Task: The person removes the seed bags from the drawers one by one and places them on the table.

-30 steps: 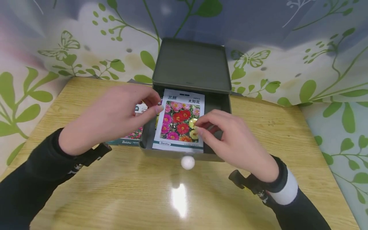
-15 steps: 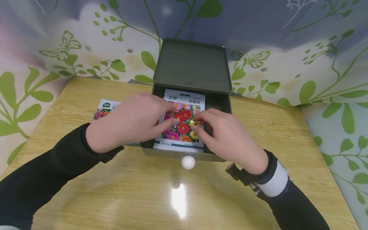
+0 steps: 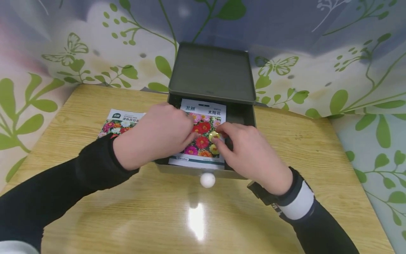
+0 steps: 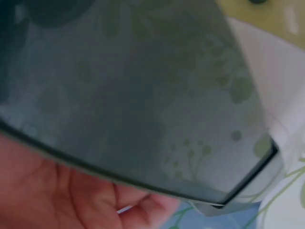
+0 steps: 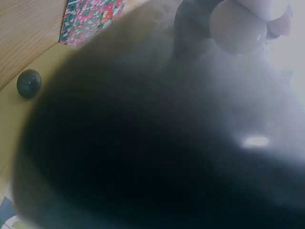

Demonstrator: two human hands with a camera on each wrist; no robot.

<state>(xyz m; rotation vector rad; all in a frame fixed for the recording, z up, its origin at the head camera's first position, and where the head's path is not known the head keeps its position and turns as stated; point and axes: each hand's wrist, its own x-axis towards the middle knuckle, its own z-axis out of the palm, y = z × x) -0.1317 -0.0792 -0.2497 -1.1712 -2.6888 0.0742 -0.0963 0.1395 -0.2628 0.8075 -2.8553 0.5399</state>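
Observation:
A flower seed packet (image 3: 202, 142) lies face up in an open dark grey box (image 3: 177, 170), between my hands. Curled over the packet's left part is my left hand (image 3: 157, 135), its thumb tip pointing inward and its other fingertips hidden. My right hand (image 3: 250, 151) reaches in from the right, with bent index finger and thumb close together over the packet's yellow flowers. Whether either hand pinches the packet is unclear. In the left wrist view, curled fingers (image 4: 143, 210) show below a dark glossy panel (image 4: 119, 105). A dark blurred shape fills most of the right wrist view.
The box's lid (image 3: 212, 72) stands raised at the back, near the patterned wall covering. A second flower seed packet (image 3: 118, 121) lies on the wooden table (image 3: 158, 218), partly behind my left arm. A white round knob (image 3: 207, 180) shows at the box's front.
My left hand has moved right, from the packet's left edge to over its left part, uncovering more of the second packet. My right hand has shifted slightly left. The packet in the box has barely moved.

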